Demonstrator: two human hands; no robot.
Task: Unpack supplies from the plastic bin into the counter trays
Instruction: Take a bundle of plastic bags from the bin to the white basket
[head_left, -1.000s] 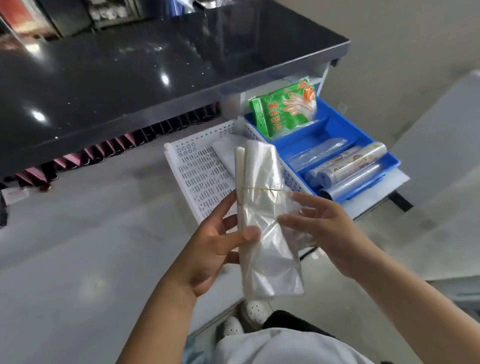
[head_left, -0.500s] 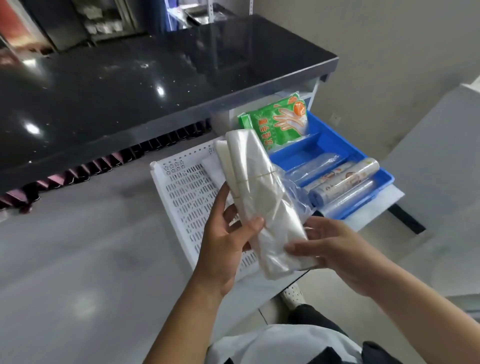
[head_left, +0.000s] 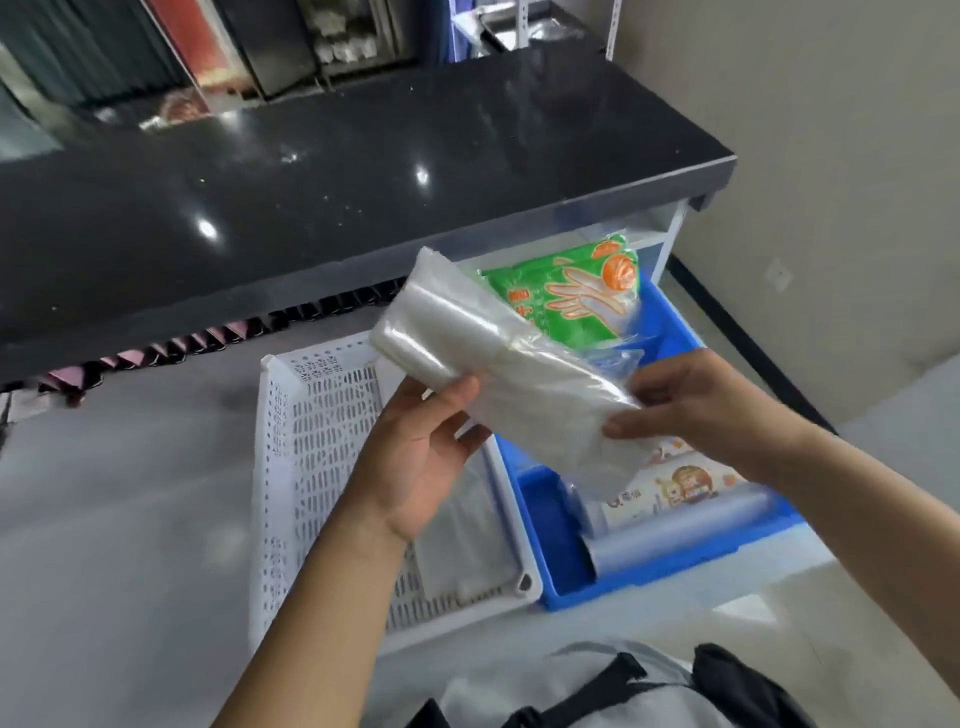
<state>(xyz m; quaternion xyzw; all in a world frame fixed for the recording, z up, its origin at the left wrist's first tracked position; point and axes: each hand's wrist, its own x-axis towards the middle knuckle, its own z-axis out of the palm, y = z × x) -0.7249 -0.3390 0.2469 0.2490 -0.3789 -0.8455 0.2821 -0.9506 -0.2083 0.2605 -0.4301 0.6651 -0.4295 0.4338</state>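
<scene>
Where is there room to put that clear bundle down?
The white perforated tray has bare floor left of the flat bags. The blue tray is crowded with rolls and the green glove pack, except its near-left corner.

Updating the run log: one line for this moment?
left hand: holds clear plastic bag bundle | right hand: pinches bundle | over white perforated tray, blue plastic tray

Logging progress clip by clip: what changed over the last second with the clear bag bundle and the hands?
The banded bundle of clear plastic bags tipped from upright to a slant, its top leaning toward the black counter, over the white perforated tray and blue divided tray. The left hand and right hand kept hold of it. The green glove packet and rolls stayed in the blue tray.
</scene>
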